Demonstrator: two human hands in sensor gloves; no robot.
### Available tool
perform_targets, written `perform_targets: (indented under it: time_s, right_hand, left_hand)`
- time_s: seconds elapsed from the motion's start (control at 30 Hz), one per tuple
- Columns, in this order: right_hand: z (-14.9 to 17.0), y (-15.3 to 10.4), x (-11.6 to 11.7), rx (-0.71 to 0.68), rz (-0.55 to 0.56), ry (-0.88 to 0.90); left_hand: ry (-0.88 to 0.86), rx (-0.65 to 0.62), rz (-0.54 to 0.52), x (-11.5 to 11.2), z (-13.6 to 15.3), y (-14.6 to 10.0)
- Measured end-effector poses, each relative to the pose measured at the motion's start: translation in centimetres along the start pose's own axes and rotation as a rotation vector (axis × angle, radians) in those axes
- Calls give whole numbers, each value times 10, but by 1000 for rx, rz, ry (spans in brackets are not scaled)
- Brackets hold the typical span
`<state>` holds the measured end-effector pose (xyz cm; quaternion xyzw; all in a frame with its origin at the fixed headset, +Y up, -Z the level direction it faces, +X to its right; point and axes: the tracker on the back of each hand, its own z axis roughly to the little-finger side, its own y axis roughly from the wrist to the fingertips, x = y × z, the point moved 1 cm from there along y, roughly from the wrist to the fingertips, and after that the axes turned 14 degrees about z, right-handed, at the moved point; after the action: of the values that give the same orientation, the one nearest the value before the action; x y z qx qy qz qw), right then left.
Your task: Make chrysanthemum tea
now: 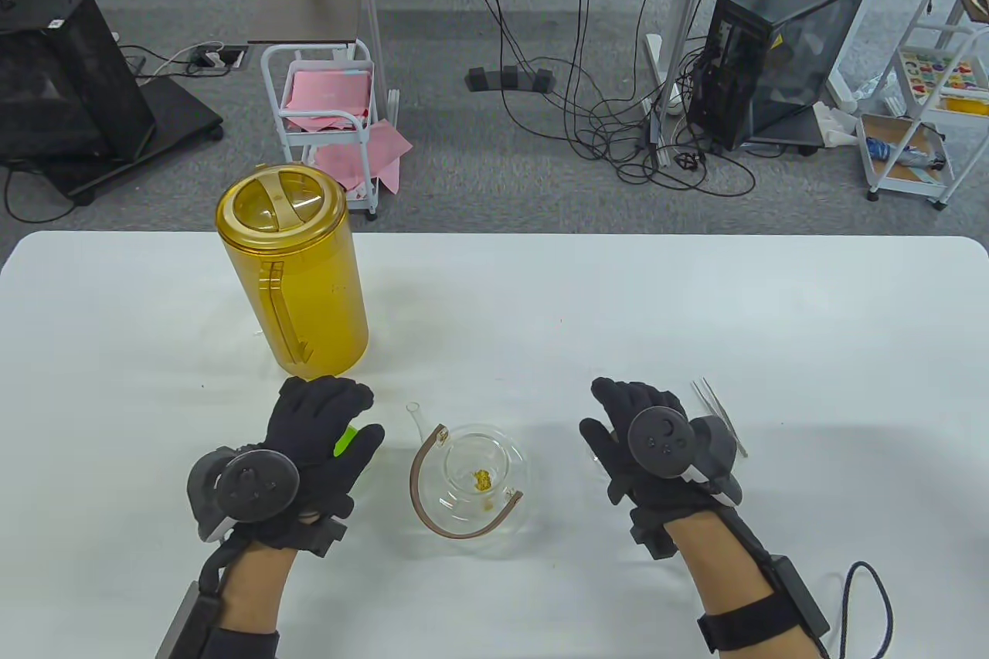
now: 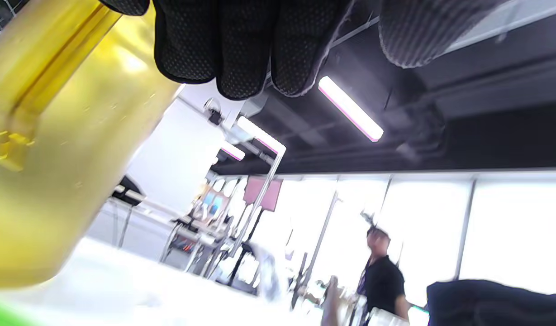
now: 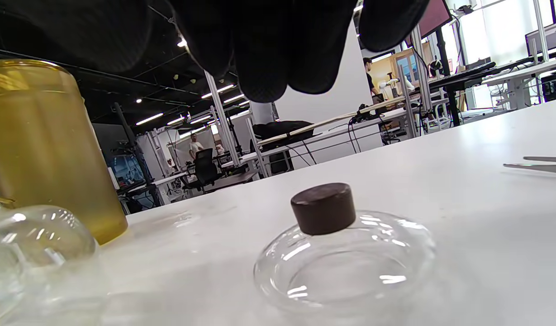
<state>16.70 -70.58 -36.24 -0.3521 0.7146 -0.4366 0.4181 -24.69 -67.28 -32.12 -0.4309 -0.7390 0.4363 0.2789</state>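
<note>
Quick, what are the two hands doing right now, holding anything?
Left hand: open, holding nothing, next to the yellow jug.
Right hand: open, holding nothing, hanging over the glass lid.

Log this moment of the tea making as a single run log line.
step: lid off | clear glass teapot: open, yellow chrysanthemum inside | glass lid with dark knob: on table | left hand: empty | right hand: empty
</note>
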Motion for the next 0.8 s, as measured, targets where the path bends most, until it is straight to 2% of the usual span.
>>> perform_targets:
  time_s: [0.1, 0.27, 0.4, 0.63, 0.8]
  right_hand:
    - [-3, -1, 1, -15, -3, -10]
    - [-4, -1, 1, -25, -6, -12]
    - [0, 0, -10, -10, 44, 10]
    - [31, 4, -38, 139, 160, 31]
    - [48, 6, -30, 203, 113, -17]
  left_hand:
    - [-64, 20, 22, -7, 5, 2]
    - [-57, 47, 47, -14, 8, 4]
    - [-58, 59, 73, -19, 8, 6]
    - [-60, 57, 94, -23, 5, 7]
    - [-62, 55, 110, -26, 4, 8]
